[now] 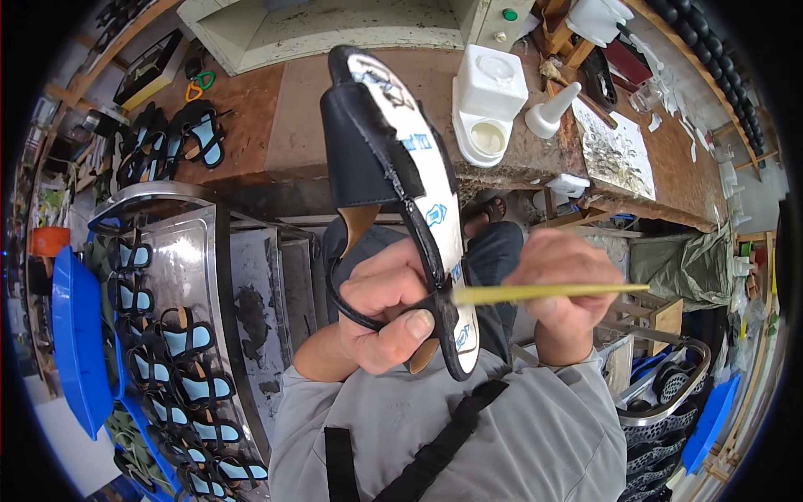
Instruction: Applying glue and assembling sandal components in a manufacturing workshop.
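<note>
My left hand [381, 322] is closed around the strap and lower end of a black sandal [435, 188], held upright in front of me. The sandal's white underside, printed in blue, faces right, and its wide black upper band shows on the left. My right hand [565, 276], slightly blurred, grips a thin yellow brush [544, 291]. The brush lies nearly level, with its broader end at the sandal's lower edge. Its bristles are hard to make out, and whether it touches the sandal I cannot tell.
On the brown workbench [293, 109] stand a white plastic dispenser [492, 100] and a white cone-shaped nozzle [552, 113]. Several sandals with light blue soles fill a metal rack [188, 259] at left. A blue tray [79, 335] is beyond it. More soles [657, 443] lie at lower right.
</note>
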The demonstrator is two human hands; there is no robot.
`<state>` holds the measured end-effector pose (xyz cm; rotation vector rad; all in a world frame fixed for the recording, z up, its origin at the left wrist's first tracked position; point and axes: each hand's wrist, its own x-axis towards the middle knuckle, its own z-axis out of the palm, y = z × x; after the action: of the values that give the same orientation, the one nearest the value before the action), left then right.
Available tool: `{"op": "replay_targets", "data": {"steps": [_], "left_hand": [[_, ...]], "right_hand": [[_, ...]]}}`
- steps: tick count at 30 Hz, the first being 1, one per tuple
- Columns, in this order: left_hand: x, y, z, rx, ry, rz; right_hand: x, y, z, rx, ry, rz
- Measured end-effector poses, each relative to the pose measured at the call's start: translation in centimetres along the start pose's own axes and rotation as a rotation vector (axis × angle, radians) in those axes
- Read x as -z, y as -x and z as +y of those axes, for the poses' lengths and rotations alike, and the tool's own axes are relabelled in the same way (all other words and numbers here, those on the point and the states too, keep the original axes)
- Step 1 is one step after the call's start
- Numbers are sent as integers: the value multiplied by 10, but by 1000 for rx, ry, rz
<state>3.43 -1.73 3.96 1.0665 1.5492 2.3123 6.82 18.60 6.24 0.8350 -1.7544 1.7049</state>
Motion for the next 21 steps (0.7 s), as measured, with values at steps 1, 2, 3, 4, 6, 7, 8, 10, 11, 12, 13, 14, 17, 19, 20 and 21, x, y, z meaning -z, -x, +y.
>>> {"op": "replay_targets", "data": {"steps": [1, 2, 3, 4, 6, 7, 8, 10, 11, 12, 13, 14, 17, 19, 20, 21], "left_hand": [[-1, 0, 1, -16, -17, -5], [-1, 1, 2, -21, -19, -6], [-1, 3, 3, -29, -25, -21], [-1, 3, 4, -37, -31, -36], [0, -2, 5, -171, 6, -91], [0, -2, 7, -177, 7, -108], [0, -2, 9, -183, 8, -125], [-1, -2, 13, -186, 11, -145], [-1, -3, 14, -186, 13, -163], [0, -2, 16, -191, 11, -165], [2, -1, 17, -185, -4, -181], [3, -2, 17, -180, -20, -196], [12, 1, 7, -268, 34, -93], [22, 2, -6, -267, 11, 1], [25, 0, -8, -259, 31, 49], [23, 0, -6, -226, 49, 126]], "right_hand": [[1, -4, 0, -4, 55, -15], [-1, -4, 1, 1, 55, -17], [-4, -4, 3, -5, 49, 19], [-6, -3, 4, -12, 43, 54], [-7, -4, 6, -3, 41, 56], [-7, -6, 8, 12, 43, 56], [-7, -8, 10, 27, 44, 55], [-7, -14, 10, 23, 50, 53], [-9, -18, 11, -12, 78, 107], [-11, -22, 12, -45, 103, 161], [-12, -25, 14, -85, 146, 182], [-11, -26, 13, -77, 149, 181], [-10, -17, 5, -77, 159, -34], [-2, 1, -12, -346, -83, 117], [3, 10, -13, -450, -272, 263], [11, 8, -11, -454, -379, 289]]}}
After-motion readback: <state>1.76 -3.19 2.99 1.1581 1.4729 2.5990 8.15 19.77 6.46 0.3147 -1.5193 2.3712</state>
